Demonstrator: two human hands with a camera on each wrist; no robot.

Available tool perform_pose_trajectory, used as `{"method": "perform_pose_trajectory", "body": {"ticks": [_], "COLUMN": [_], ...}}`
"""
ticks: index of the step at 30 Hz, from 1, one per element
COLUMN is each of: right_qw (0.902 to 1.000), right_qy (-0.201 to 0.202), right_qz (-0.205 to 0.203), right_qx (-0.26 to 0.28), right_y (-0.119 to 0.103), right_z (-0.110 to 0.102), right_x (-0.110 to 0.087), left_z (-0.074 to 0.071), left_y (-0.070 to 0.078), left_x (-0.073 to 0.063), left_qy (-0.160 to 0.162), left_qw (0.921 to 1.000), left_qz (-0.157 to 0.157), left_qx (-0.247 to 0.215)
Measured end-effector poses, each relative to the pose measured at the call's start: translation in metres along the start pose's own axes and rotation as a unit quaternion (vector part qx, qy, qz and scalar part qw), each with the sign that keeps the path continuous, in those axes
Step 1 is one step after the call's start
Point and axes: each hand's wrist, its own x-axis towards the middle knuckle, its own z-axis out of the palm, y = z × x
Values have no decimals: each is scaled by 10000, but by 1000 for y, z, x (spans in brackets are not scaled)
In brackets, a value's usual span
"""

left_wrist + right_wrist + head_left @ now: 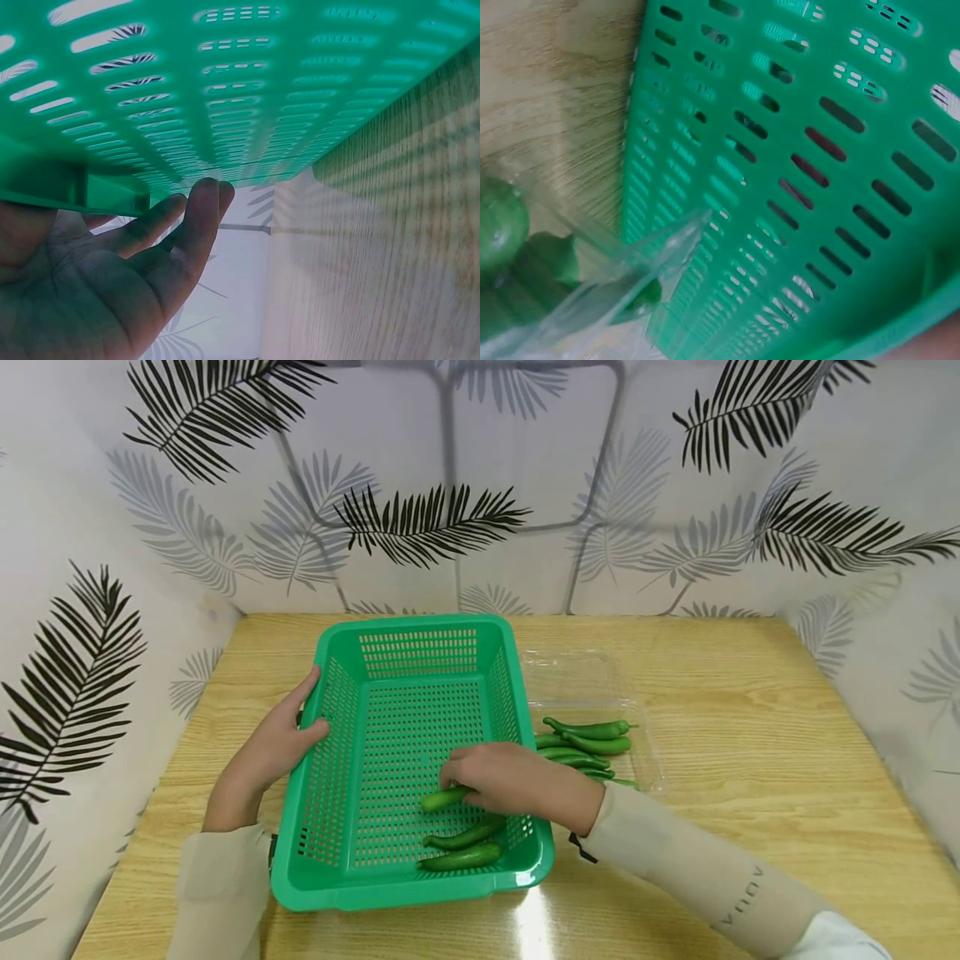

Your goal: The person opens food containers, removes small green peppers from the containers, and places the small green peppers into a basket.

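Observation:
A green plastic basket [405, 895] with slotted walls takes up the middle of the table. My left hand [273, 743] grips its left rim, thumb over the edge; in the left wrist view the fingers [199, 225] lie outside the wall. Inside the basket, my right hand [510, 777] holds a green chili pepper [442, 799] low over the perforated bottom. Two more chili peppers [461, 858] lie near the basket's front right corner. To the right, a clear plastic box [577, 681] contains several chili peppers [592, 729]. The basket wall hides the right hand's fingers in the right wrist view.
The wooden table [750, 735] extends right of the clear box. Behind it and along both sides hangs a white curtain [525, 452] with a leaf print. The clear box stands close beside the basket's right wall.

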Motion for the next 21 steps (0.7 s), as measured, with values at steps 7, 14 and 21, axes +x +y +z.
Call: {"method": "perform_pose_trajectory", "body": {"ticks": [7, 14, 21], "right_qw": [9991, 9984, 9980], "right_qy": [-419, -503, -513], "right_qz": [32, 209, 227], "right_qx": [17, -138, -288], "right_y": [-3, -4, -5], "right_z": [8, 14, 16], "right_x": [8, 12, 13], "left_z": [0, 0, 0], "left_y": [3, 4, 3], "left_x": [-1, -1, -2], "left_qy": [0, 13, -6], "left_qw": [10000, 9999, 10000], "left_qz": [-18, -55, -31], "left_qx": [18, 86, 92]}}
